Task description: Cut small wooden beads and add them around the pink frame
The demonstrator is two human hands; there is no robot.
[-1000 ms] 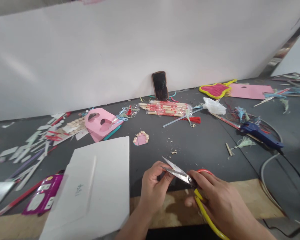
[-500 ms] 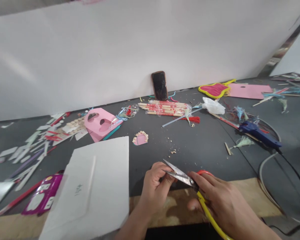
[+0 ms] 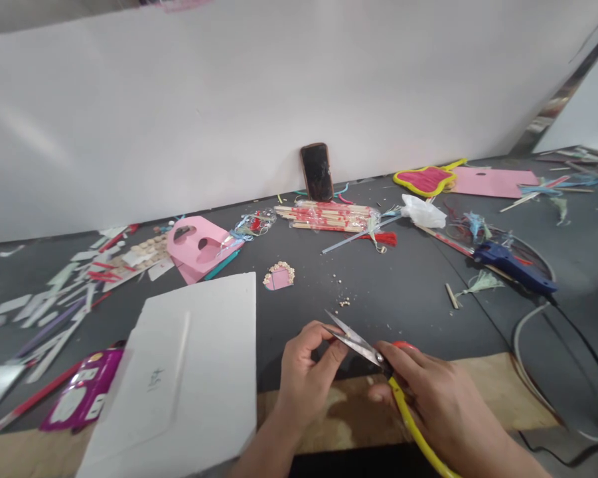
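Both hands: left hand [image 3: 306,372] and right hand [image 3: 435,392] come close together at the scissors [image 3: 357,346], over the near side of the table [image 3: 403,279].
Left hand: thumb and index finger brought nearly together right at the blades; any small thing between them is too small to tell.
Right hand: curled round the handles, gripping the scissors, thumb poking out towards the left hand.
Scissors: blades parted in a narrow V, tips slanting up over the left fingertips; one handle yellow, the other red.
Beads [image 3: 345,302]: a small loose cluster on the table, just beyond the left hand's fingertips.
Pink piece [image 3: 281,279]: lying flat beyond the left hand, pale beads along its curved edge.
White board [image 3: 214,358]: flat, to the left of the left hand.
Purple pack [image 3: 82,392]: farther left of that hand, by the board's edge.
Sticks [image 3: 328,216]: a wrapped bundle, well beyond both hands.
Phone [image 3: 317,172]: behind the sticks, leaning on the white wall [image 3: 219,119].
Red tassel [image 3: 385,238]: well beyond the right hand, beside the bundle.
Blue tool [image 3: 515,267]: corded, beyond the right hand and to its right.
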